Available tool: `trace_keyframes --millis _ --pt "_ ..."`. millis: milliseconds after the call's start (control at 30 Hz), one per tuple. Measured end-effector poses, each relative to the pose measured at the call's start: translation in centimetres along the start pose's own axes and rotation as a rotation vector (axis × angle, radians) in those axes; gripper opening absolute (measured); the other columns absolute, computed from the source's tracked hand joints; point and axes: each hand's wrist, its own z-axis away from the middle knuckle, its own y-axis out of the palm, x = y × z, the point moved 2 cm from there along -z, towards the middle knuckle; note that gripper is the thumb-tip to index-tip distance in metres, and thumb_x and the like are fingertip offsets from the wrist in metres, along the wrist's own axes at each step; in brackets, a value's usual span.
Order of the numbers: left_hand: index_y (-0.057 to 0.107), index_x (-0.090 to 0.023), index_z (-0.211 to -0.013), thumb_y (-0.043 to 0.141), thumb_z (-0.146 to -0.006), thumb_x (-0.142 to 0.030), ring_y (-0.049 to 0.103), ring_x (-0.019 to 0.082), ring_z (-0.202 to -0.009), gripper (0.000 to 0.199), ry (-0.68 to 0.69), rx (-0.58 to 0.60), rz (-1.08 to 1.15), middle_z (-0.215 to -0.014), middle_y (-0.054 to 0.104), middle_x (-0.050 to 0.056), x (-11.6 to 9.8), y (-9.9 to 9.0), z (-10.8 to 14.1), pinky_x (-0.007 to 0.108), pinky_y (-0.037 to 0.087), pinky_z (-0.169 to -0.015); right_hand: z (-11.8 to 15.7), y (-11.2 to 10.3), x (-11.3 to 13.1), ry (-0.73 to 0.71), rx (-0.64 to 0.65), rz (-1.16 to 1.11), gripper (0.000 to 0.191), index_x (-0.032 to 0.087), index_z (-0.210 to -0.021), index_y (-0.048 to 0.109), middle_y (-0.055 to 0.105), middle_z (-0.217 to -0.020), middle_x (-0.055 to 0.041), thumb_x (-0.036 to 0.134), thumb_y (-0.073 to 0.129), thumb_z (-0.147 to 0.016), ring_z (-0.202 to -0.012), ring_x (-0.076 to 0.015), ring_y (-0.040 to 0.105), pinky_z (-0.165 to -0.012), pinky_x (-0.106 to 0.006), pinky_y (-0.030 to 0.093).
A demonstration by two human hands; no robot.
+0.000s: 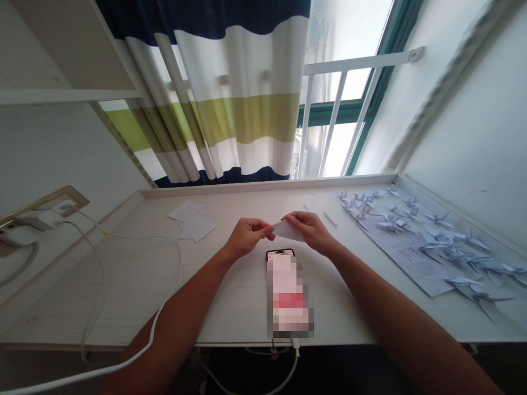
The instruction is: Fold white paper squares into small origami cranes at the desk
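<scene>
Between my two hands, just above the desk, is a small folded piece of white paper point(287, 230). My left hand point(248, 236) pinches its left corner between thumb and fingers. The right side of the paper is gripped by my right hand point(309, 227), whose fingers partly cover it. Below them on the desk lies a phone point(288, 293) with a lit, blurred screen. Several square white sheets point(196, 222) rest to the left of my hands. Many folded white paper cranes point(444, 247) spread over the right side, some on a printed sheet point(395, 255).
The white desk point(230, 307) has a raised rim at the back. A thin paper strip point(330, 219) lies right of my hands. White cables point(179, 263) run from plugs point(45, 219) at left across my left forearm. A charging cable point(296, 351) hangs from the phone. Behind are a curtain point(247, 82) and window railing point(349, 66).
</scene>
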Motion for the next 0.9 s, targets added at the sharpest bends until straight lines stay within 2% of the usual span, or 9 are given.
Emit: trace_keyframes --millis 267,533,767,900 --pt "0.078 -0.016 -0.084 0.075 -0.081 -0.049 0.073 0.022 -0.072 0.034 0.028 0.000 -0.026 -0.076 0.078 0.009 0.3 0.0 0.1 0.033 0.057 -0.074 0.1 0.3 -0.2 0.010 0.030 -0.026 0.036 0.017 -0.087 0.077 0.070 -0.074 -0.0039 0.053 0.073 -0.081 -0.062 -0.0159 0.058 -0.053 -0.027 0.042" --pt "0.068 -0.015 -0.079 0.071 -0.085 -0.041 0.070 0.017 -0.067 0.027 0.108 -0.010 -0.024 -0.069 0.071 0.005 0.3 0.6 0.1 0.026 0.051 -0.064 0.2 0.8 -0.4 0.059 0.062 -0.049 0.031 0.017 -0.082 0.076 0.071 -0.070 -0.0042 0.048 0.073 -0.081 -0.058 -0.0164 0.061 -0.049 -0.027 0.041" --pt "0.068 -0.015 -0.082 0.071 -0.085 -0.046 0.070 0.017 -0.070 0.031 0.111 0.006 0.037 -0.074 0.071 0.005 1.3 0.7 -0.1 0.026 0.051 -0.062 0.4 1.7 -0.2 -0.003 0.007 0.008 0.031 0.017 -0.081 0.077 0.074 -0.076 -0.0053 0.048 0.077 -0.077 -0.065 -0.0181 0.065 -0.056 -0.028 0.047" --pt "0.071 -0.015 -0.083 0.072 -0.084 -0.046 0.069 0.018 -0.071 0.032 0.119 0.013 0.016 -0.075 0.073 0.006 1.2 0.5 -0.1 0.027 0.051 -0.063 0.4 1.7 -0.1 -0.006 -0.012 -0.017 0.031 0.018 -0.083 0.077 0.075 -0.078 -0.0058 0.049 0.078 -0.076 -0.068 -0.0194 0.066 -0.058 -0.029 0.049"
